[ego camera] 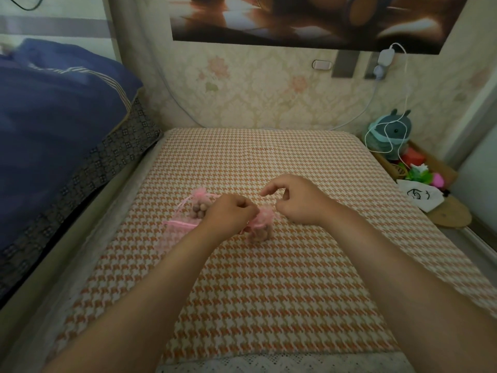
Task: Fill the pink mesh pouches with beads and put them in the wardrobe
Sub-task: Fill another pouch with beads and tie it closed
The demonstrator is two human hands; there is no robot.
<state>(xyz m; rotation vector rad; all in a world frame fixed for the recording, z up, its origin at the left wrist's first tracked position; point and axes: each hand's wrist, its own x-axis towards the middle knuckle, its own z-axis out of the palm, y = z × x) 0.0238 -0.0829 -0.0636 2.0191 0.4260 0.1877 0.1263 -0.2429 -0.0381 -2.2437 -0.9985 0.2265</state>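
1. Just below the middle of the frame, a small pink mesh pouch [262, 224] stands on the orange-and-white houndstooth cloth [269, 292]. Its neck is gathered and brownish beads [257, 236] show through the mesh at its base.
2. The left hand [228, 214] sits right against that pouch's left side. It is closed into a fist with the knuckles up, and its fingers are wrapped on the gathered neck.
3. The right hand [293, 200] is just right of the pouch. The forefinger pokes out toward the left and the other fingers are curled under. The picture is too blurred at the fingertips to say whether they pinch the drawstring.
4. Left of the fist lies a second pouch [197, 208], also holding beads, with its frilled top pointing toward the upper left.
5. Below that, toward the lower left, a flat pouch [174, 232] lies limp on the cloth, and a pink drawstring crosses its top.
6. Blue bedding [53, 117] fills the left side of the frame.
7. At the right edge a grey-green plush toy [390, 130] sits with a white cable [406, 84] draped over it.
8. A dark poster [309, 20] runs along the top.
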